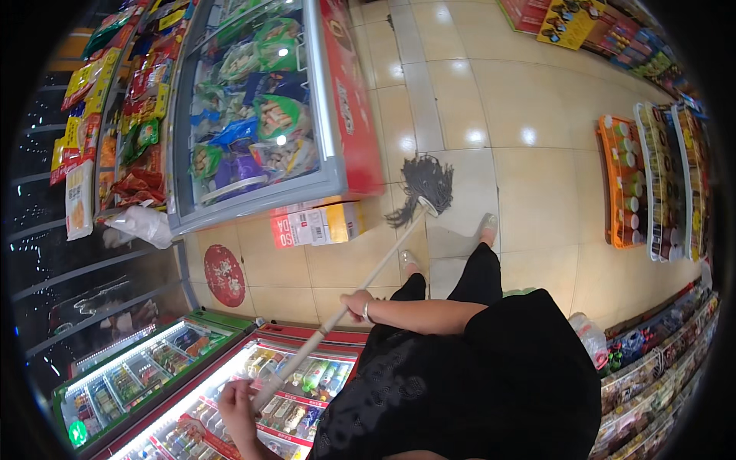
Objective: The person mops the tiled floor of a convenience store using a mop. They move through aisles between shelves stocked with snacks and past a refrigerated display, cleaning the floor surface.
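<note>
A string mop with dark grey strands (pixel 428 181) rests on the tiled floor in front of my feet. Its pale handle (pixel 382 261) slants down to the left, across my body. My right hand (pixel 357 305), with a silver bangle at the wrist, grips the handle around its middle. Near the handle's upper end, my left hand (pixel 237 399) has its fingers curled against the shaft, partly hiding how they close on it. Below this hand lies a lit red-framed drinks cooler (pixel 299 397).
A chest freezer (pixel 270 201) of bagged food stands left of the mop, beside a carton (pixel 316 224). Hanging snack packets (pixel 141 86) line the far left. On the right are an orange basket of jars (pixel 621 184) and low shelves (pixel 644 379). A round red mat (pixel 224 276) marks the floor.
</note>
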Motion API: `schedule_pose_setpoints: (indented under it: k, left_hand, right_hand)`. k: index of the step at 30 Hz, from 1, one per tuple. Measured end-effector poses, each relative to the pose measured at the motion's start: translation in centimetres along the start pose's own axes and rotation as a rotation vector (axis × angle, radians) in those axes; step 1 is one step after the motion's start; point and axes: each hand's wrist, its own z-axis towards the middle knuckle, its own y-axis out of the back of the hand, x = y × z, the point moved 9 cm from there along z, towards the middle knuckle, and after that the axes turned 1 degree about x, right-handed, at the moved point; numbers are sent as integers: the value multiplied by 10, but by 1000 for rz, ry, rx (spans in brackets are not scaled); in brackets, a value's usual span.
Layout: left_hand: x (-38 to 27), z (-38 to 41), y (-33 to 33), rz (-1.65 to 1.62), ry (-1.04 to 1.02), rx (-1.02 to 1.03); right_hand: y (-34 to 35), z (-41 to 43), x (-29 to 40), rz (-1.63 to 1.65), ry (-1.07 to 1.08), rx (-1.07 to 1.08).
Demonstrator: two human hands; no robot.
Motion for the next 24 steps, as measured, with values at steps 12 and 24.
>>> schedule_pose_setpoints:
  k: [12, 24]
  left_hand:
    - [-147, 27, -135, -152, -530, 26]
    - [-114, -52, -485, -476, 311, 1063]
  right_hand:
    - [196, -28, 76, 451, 269, -357]
    - [523, -116, -11, 632, 273, -771]
